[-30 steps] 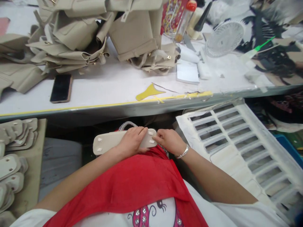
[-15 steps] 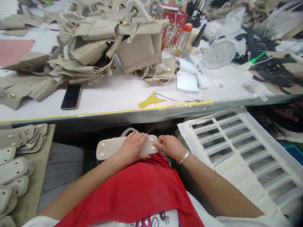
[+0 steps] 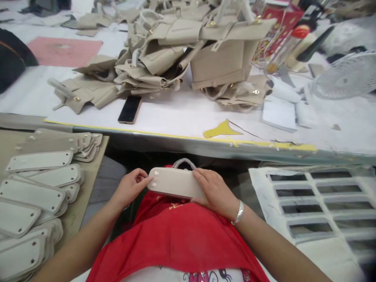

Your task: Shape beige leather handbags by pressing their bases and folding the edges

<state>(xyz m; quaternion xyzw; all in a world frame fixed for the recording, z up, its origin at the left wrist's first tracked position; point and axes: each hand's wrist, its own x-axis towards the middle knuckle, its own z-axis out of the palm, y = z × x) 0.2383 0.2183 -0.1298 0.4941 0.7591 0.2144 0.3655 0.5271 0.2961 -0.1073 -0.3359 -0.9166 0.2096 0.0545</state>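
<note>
Beige bag (image 3: 174,183), its flat side with small white tabs (image 3: 154,184) facing up, sits at six o'clock just below mid-view, against the red apron (image 3: 182,231). At its three o'clock end the right hand (image 3: 216,192) grips firmly, fingers closed over the top; at nine o'clock the left hand (image 3: 132,186) is half-curled, fingertip at the corner, though whether it pinches anything I cannot tell. Towards eleven lies a phone (image 3: 129,109).

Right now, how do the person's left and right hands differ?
The left hand curls at the beige piece's left end; the right hand grips across its right end. The right hand has a silver bracelet at its wrist; the left hand shows none. Both are ungloved.
</note>
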